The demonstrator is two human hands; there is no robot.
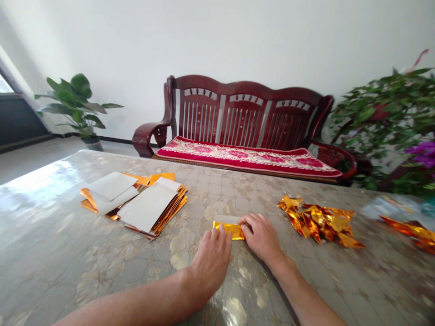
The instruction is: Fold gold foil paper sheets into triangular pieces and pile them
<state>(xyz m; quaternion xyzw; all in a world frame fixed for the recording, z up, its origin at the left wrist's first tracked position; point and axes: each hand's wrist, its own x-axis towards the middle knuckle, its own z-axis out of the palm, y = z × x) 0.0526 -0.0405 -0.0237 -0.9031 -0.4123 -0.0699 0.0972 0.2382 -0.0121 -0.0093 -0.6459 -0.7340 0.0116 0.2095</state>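
A partly folded sheet of gold foil paper (237,232) lies on the table in front of me, gold strip toward me and a pale strip along its far edge. My left hand (212,253) is closed on its left part, fingertips pressing it to the table. At the paper's right end, my right hand (263,237) pinches the edge between thumb and fingers. To the left lies a stack of foil sheets (147,208), pale backs up and gold edges showing. Several folded gold foil pieces (319,219) lie heaped to the right.
The table (112,271) has a glossy patterned cover. At its far right lie a clear plastic bag (390,207) and more gold foil pieces (416,233). Beyond it stand a wooden bench (244,113) with a red floral cushion, a potted plant (78,106) and leafy greenery (384,117).
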